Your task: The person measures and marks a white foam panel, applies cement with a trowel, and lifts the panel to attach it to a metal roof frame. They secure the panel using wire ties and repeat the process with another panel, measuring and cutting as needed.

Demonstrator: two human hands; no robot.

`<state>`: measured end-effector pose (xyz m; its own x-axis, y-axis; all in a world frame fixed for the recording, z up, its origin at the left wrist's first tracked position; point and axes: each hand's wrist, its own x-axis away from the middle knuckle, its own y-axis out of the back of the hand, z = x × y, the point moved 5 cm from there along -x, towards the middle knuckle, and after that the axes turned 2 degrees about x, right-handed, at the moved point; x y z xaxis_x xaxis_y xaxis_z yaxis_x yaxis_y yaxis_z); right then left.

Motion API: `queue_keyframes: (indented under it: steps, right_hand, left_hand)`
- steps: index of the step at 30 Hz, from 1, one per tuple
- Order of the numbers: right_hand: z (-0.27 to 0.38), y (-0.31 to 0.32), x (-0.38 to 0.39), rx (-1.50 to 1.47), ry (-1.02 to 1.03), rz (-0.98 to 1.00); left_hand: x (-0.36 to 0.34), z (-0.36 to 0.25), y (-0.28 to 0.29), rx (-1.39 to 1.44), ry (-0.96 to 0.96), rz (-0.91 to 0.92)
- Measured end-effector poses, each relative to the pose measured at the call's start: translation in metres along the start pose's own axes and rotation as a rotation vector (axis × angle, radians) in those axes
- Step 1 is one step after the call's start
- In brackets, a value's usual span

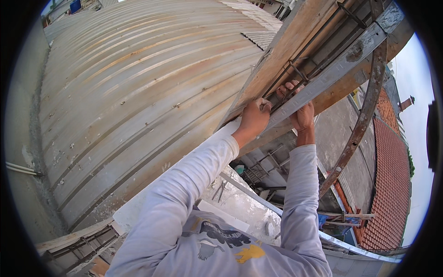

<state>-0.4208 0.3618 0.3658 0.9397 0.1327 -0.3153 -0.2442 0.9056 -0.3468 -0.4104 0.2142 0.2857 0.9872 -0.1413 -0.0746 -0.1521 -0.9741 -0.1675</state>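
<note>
My left hand [254, 120] is closed at the lower end of a wooden formwork trough, its thumb and fingers pinched together beside the steel rods [299, 71] inside. What lies between those fingertips is too small to make out. My right hand [303, 115] reaches up past a long grey metal channel [323, 81], which crosses in front of it. Its curled fingers come out on the trough side, close by the rods; their exact hold is partly hidden. A wide wooden board [277, 55] forms the trough's left side, and another plank [353, 78] runs along the right.
A corrugated metal roof [152, 87] spreads out on the left. A rusty curved metal strip [357, 134] hangs down at the right, near my right arm. Below are a concrete ledge [230, 196] and a deep gap with rods. Red tiled roofing [390, 184] lies beyond.
</note>
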Motion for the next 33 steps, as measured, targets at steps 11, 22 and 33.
queue_keyframes:
  steps: [11, 22, 33]
  right_hand:
    - [-0.012, 0.024, 0.059, 0.855, 0.031, -0.482]
    - [0.006, 0.006, 0.039, 1.065, 0.247, -0.302]
    - [0.012, -0.005, 0.048, 1.663, 0.573, -0.097]
  left_hand:
    - [0.009, -0.006, 0.001, -0.007, 0.051, -0.056]
    - [-0.003, 0.003, 0.002, -0.124, -0.115, -0.013]
    - [-0.003, -0.003, 0.002, -0.154, -0.061, -0.029]
